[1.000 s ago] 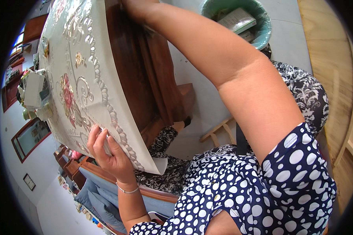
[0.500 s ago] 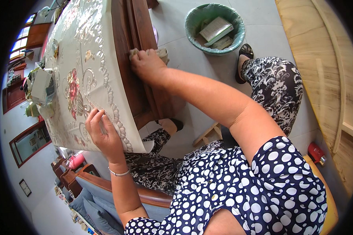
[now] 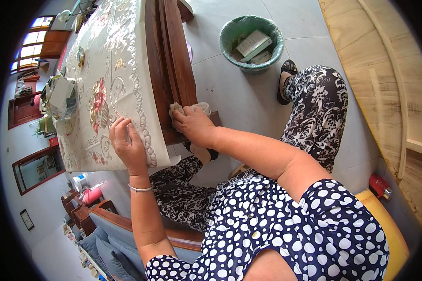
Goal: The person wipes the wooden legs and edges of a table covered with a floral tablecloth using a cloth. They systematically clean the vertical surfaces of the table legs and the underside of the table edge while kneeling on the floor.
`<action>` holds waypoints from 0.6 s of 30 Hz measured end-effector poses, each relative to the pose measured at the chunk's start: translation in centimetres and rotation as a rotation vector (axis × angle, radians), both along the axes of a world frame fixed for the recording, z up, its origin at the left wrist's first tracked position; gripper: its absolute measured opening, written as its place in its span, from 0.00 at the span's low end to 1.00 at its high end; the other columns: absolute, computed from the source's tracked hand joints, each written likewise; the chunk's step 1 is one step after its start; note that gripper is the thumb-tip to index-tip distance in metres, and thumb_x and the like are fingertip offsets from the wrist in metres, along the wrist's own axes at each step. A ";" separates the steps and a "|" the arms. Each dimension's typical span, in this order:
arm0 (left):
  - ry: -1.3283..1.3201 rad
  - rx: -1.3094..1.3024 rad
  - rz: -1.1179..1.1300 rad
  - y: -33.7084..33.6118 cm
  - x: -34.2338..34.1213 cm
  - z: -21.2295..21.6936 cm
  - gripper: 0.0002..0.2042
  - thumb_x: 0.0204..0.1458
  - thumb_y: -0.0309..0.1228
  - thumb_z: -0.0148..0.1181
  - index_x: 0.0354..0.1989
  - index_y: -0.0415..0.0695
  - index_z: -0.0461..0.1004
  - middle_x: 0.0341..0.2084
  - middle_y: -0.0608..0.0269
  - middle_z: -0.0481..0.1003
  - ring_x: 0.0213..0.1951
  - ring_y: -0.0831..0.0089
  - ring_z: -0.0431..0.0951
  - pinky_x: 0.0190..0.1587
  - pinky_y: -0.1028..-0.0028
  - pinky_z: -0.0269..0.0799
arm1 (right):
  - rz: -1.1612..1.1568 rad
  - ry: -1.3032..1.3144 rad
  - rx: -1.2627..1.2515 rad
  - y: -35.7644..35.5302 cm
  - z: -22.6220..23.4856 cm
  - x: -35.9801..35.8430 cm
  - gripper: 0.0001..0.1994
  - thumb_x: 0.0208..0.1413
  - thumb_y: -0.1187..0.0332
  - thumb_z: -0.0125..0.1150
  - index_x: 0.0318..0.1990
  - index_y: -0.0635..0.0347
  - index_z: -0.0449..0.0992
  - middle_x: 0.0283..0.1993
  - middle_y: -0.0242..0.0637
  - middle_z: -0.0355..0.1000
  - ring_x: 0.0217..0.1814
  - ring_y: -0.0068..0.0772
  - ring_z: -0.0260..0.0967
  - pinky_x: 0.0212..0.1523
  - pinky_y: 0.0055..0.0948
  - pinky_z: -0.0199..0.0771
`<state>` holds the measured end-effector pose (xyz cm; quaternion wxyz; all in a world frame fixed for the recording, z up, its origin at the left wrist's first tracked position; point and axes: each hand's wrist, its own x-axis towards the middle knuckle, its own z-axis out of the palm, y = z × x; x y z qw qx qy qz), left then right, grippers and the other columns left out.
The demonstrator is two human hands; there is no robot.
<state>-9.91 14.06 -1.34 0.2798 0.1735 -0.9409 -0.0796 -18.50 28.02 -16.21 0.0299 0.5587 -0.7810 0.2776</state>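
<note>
A brown wooden table point(image 3: 177, 61) stands in front of me, its top covered by a cream tablecloth point(image 3: 86, 150) with raised floral patterns. My right hand point(image 3: 195, 126) is closed around a pale, crumpled rag point(image 3: 201, 108) and presses it to the near end of the table's wooden side rail. Parts of the rag stick out beyond my fingers. On the tablecloth near its scalloped border rests my left hand point(image 3: 128, 143), fingers loosely bent and the thumb apart, holding nothing that shows.
A green lined bin point(image 3: 252, 68) holding a white box point(image 3: 254, 43) stands on the tiled floor beyond my right foot. Pale wooden boards point(image 3: 384, 70) line the right side. A red cylindrical object point(image 3: 379, 186) is by the yellow seat. Boxes point(image 3: 61, 96) crowd the table's far left.
My right hand has slid the rag along the wooden rail toward me. My left hand stays at nearly the same place on the tablecloth. The whole view has shifted slightly.
</note>
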 end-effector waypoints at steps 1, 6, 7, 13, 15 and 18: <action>0.003 -0.001 -0.001 -0.1 0.0 -0.2 0.05 0.55 0.21 0.56 0.39 0.38 0.75 0.41 0.53 0.75 0.47 0.58 0.74 0.53 0.64 0.69 | 0.008 -0.053 0.003 0.2 0.5 0.1 0.18 0.47 0.66 0.60 0.48 0.56 0.78 0.55 0.37 0.65 0.50 0.41 0.64 0.43 0.40 0.66; 0.009 -0.015 -0.001 0.0 -0.1 -0.1 0.05 0.55 0.21 0.56 0.38 0.39 0.75 0.41 0.53 0.75 0.46 0.58 0.75 0.52 0.64 0.69 | 0.004 -0.931 -0.092 1.1 2.2 -0.7 0.21 0.45 0.66 0.61 0.49 0.61 0.77 0.55 0.42 0.70 0.55 0.47 0.68 0.53 0.38 0.70; 0.008 -0.016 -0.002 0.2 -0.1 0.0 0.05 0.55 0.21 0.56 0.38 0.39 0.75 0.41 0.53 0.75 0.46 0.58 0.75 0.52 0.64 0.69 | -0.003 -1.116 -0.144 1.3 2.8 -1.2 0.21 0.45 0.65 0.61 0.49 0.62 0.77 0.55 0.43 0.71 0.56 0.49 0.69 0.55 0.37 0.70; -0.005 -0.028 0.003 1.0 -0.3 0.8 0.05 0.55 0.21 0.56 0.38 0.39 0.75 0.41 0.53 0.75 0.46 0.58 0.75 0.51 0.64 0.69 | 0.284 -1.761 -0.308 1.8 6.1 -3.4 0.24 0.43 0.67 0.57 0.51 0.65 0.76 0.39 0.39 0.76 0.41 0.26 0.70 0.48 0.25 0.72; -0.005 -0.011 0.006 1.0 -0.3 0.9 0.05 0.55 0.21 0.56 0.38 0.39 0.75 0.41 0.53 0.75 0.46 0.58 0.75 0.51 0.64 0.70 | 0.298 -1.700 -0.279 1.7 6.0 -3.3 0.24 0.43 0.67 0.57 0.51 0.64 0.76 0.41 0.40 0.76 0.43 0.31 0.72 0.50 0.28 0.72; -0.006 -0.008 0.004 1.2 -0.3 1.0 0.05 0.55 0.21 0.56 0.38 0.39 0.75 0.41 0.53 0.75 0.46 0.58 0.75 0.50 0.65 0.70 | 0.253 -1.226 -0.408 1.9 6.2 -2.4 0.22 0.43 0.72 0.55 0.49 0.65 0.76 0.41 0.37 0.73 0.47 0.33 0.71 0.51 0.27 0.71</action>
